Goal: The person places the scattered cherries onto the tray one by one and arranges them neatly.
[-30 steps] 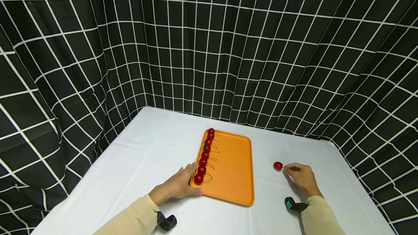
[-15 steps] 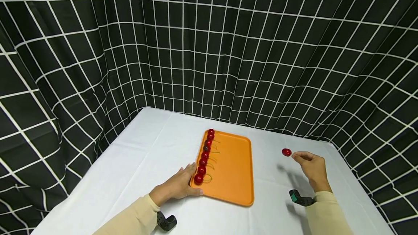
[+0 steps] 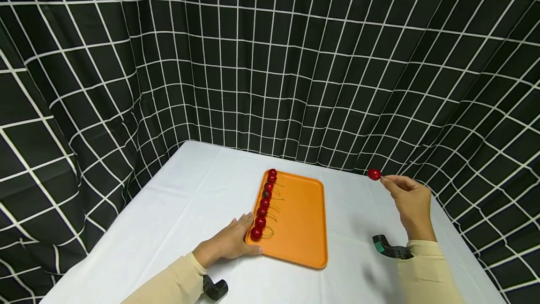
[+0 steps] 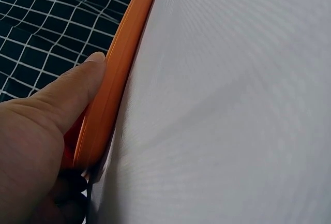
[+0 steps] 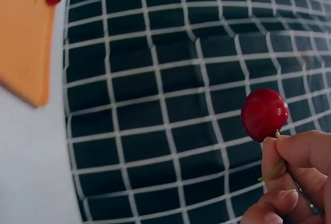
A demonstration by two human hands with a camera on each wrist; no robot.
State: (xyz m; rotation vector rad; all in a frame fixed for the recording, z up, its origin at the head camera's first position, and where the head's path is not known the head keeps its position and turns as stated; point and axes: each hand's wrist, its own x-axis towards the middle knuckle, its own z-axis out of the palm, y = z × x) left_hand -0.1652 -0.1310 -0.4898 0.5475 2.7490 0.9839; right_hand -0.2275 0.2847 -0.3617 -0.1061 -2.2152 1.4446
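My right hand (image 3: 412, 201) pinches the stem of a red cherry (image 3: 374, 174) between thumb and fingertips, high over the table to the right of the tray. In the right wrist view the cherry (image 5: 264, 114) sits just beyond the fingertips, its green stem running back under the thumb. My left hand (image 3: 231, 240) rests at the near left corner of an orange tray (image 3: 301, 222), fingers along its left side. The left wrist view shows the thumb (image 4: 70, 94) lying straight against the tray's rim (image 4: 114, 79). A row of cherries (image 3: 260, 222) lines the tray's left edge, stems pointing right.
A white cloth (image 3: 202, 186) covers the table under the tray. Black curtain with a white grid (image 3: 270, 60) encloses the back and both sides. Dark wrist devices (image 3: 215, 288) sit at both cuffs.
My right hand has lifted the cherry off the table, up and slightly to the right. The left hand, tray and row of cherries have kept their places.
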